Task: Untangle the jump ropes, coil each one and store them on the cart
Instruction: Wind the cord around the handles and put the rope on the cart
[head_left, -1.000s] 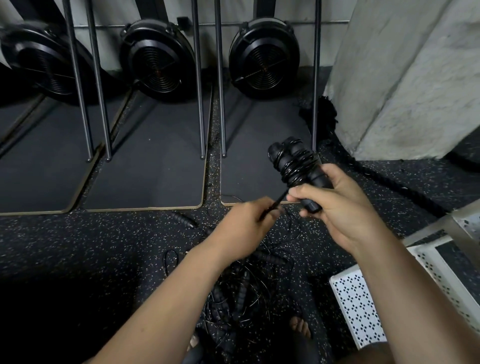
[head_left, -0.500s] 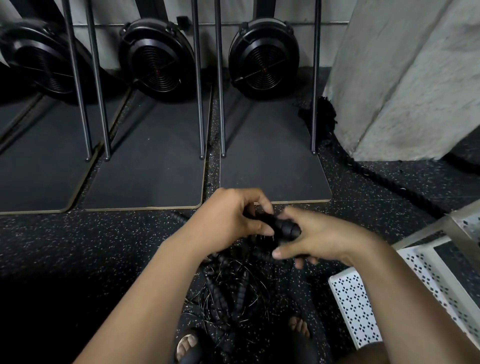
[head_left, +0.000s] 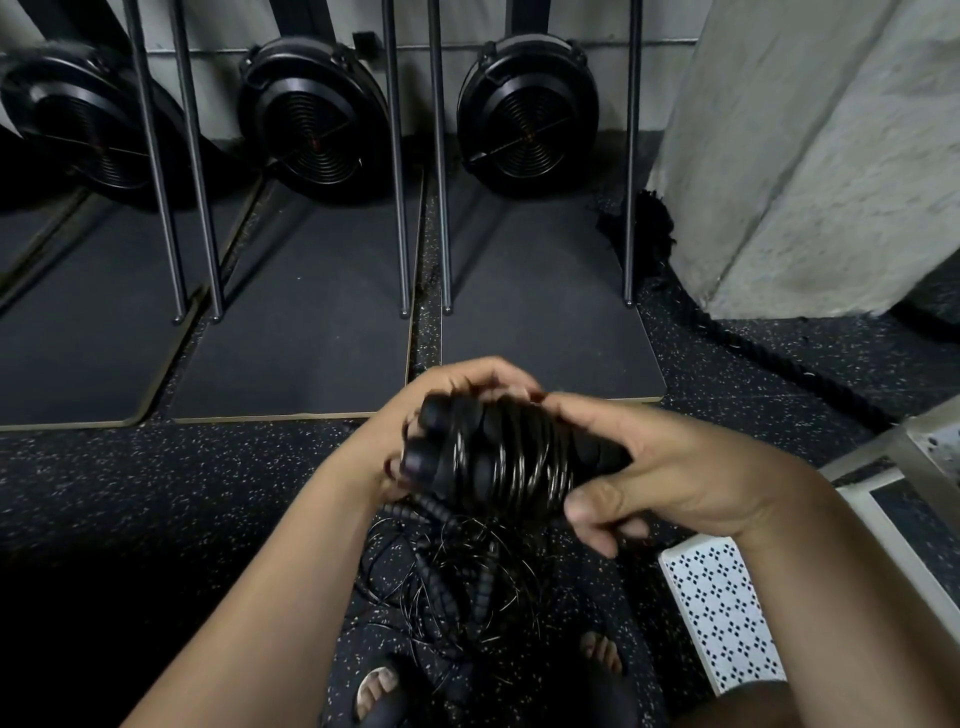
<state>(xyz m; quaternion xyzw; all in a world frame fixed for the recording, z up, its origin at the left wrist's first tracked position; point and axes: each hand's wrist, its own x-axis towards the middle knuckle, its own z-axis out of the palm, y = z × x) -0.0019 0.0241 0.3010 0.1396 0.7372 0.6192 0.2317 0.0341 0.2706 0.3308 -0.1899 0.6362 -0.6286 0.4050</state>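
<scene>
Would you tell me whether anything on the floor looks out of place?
Yes. A tangle of jump ropes lies on the floor by the person's feet, thin cables crossing one another with handles jumbled among them. Only the coiled rope gripped by the left hand and right hand looks tidy, and it is not on the cart.

Both forearms come in from below and converge. The left hand (head_left: 431, 400), a bit blurred, hooks its fingers over the top of the coiled rope bundle (head_left: 498, 457) — the right hand (head_left: 654, 467) clamps the other end, thumb tucked underneath. The fingertips of both hands nearly meet on top.
</scene>
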